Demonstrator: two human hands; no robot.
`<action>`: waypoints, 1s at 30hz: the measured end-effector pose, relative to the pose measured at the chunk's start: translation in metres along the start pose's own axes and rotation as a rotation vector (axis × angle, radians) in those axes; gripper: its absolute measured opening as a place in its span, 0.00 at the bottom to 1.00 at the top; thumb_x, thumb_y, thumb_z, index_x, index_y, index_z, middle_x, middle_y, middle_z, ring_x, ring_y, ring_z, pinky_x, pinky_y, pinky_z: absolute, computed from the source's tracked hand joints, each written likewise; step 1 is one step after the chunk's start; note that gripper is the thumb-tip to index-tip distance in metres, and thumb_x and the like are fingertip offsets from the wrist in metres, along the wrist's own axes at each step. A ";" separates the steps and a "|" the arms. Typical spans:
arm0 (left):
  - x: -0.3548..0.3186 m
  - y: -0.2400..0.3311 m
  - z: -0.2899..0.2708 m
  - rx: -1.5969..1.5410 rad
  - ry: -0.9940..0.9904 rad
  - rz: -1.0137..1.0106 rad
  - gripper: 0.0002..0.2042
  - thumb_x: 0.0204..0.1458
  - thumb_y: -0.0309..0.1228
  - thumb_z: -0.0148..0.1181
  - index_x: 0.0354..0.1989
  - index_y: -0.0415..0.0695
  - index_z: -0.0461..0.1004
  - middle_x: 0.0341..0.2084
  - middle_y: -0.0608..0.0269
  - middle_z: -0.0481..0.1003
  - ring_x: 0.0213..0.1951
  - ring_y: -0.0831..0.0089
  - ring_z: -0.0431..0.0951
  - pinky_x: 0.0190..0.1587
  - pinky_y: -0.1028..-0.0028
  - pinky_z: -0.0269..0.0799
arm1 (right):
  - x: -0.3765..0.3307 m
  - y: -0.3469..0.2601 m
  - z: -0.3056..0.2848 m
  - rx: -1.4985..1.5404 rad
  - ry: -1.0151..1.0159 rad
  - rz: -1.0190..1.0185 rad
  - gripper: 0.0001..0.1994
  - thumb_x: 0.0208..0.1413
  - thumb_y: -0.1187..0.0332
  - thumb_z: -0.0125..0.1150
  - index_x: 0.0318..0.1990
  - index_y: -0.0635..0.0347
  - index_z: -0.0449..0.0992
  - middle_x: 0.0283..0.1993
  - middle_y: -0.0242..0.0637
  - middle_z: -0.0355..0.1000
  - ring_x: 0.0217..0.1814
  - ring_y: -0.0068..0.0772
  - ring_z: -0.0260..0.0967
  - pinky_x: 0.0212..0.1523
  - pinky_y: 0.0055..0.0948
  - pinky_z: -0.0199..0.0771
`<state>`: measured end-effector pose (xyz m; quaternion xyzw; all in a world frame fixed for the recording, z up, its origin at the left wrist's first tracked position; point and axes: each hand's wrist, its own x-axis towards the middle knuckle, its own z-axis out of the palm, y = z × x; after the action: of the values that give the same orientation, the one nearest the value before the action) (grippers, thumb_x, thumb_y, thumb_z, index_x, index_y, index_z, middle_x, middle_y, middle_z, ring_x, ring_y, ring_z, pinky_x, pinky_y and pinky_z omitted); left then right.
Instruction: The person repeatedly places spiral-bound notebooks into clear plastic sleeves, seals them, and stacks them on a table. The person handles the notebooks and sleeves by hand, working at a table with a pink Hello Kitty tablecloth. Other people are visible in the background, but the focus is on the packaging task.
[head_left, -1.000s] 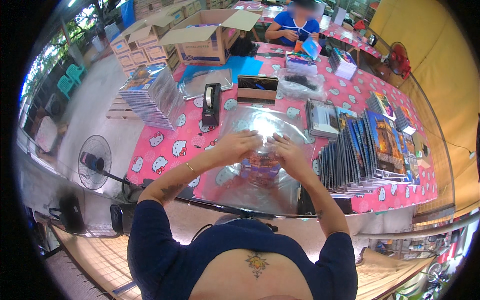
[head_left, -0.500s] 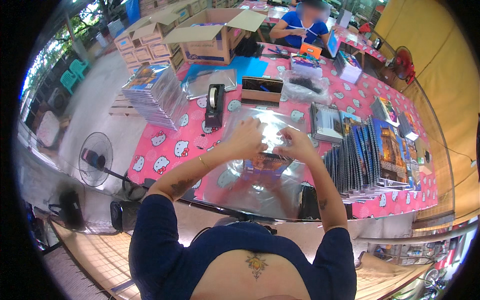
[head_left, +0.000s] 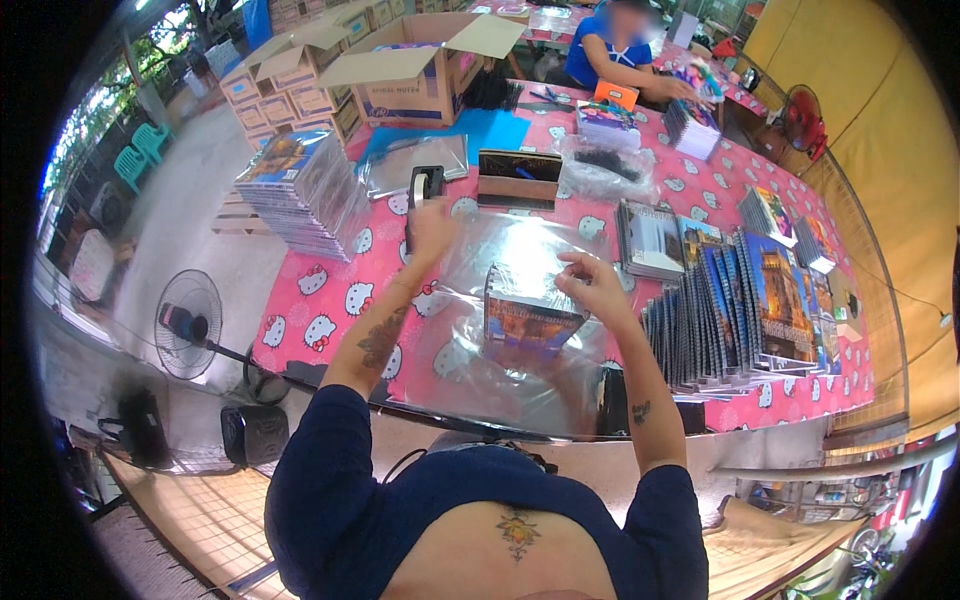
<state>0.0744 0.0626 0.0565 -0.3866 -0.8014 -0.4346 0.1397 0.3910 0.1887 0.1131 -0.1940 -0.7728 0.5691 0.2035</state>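
Now right hand [head_left: 590, 285] pinches the bagged book [head_left: 528, 312]; left hand [head_left: 432, 225] reaches the tape dispenser [head_left: 425, 190].

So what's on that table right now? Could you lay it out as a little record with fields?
Left hand: raised beside the black tape dispenser
Right hand: pinching the clear plastic sleeve around a spiral-bound booklet
Surface: pink patterned tablecloth
Right side: upright row of spiral-bound booklets
Left side: stack of wrapped booklets
Far end: open cardboard box, another person's sleeve
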 end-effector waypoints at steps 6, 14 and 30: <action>-0.004 -0.091 -0.033 -0.698 -0.256 -0.930 0.09 0.48 0.32 0.66 0.36 0.42 0.80 0.27 0.67 0.78 0.31 0.75 0.76 0.32 0.74 0.70 | 0.001 0.000 0.004 -0.041 0.024 -0.008 0.19 0.51 0.69 0.66 0.52 0.60 0.75 0.33 0.33 0.76 0.35 0.20 0.72 0.37 0.22 0.71; -0.063 -0.082 0.004 -0.705 0.271 -0.624 0.09 0.51 0.29 0.64 0.38 0.39 0.79 0.32 0.65 0.77 0.37 0.77 0.73 0.40 0.76 0.68 | -0.005 -0.009 0.002 -0.014 0.040 0.029 0.18 0.53 0.70 0.66 0.51 0.65 0.75 0.32 0.29 0.74 0.34 0.18 0.70 0.37 0.20 0.69; -0.054 -0.095 -0.043 0.134 -0.112 -0.322 0.07 0.48 0.31 0.61 0.27 0.39 0.78 0.23 0.52 0.78 0.29 0.58 0.80 0.32 0.61 0.73 | -0.008 -0.013 0.006 0.008 0.006 0.036 0.19 0.55 0.69 0.64 0.54 0.63 0.73 0.37 0.28 0.72 0.38 0.17 0.68 0.39 0.19 0.67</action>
<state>0.0353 -0.0291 -0.0047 -0.2669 -0.8865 -0.3748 0.0488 0.3932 0.1761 0.1236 -0.2087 -0.7661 0.5752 0.1965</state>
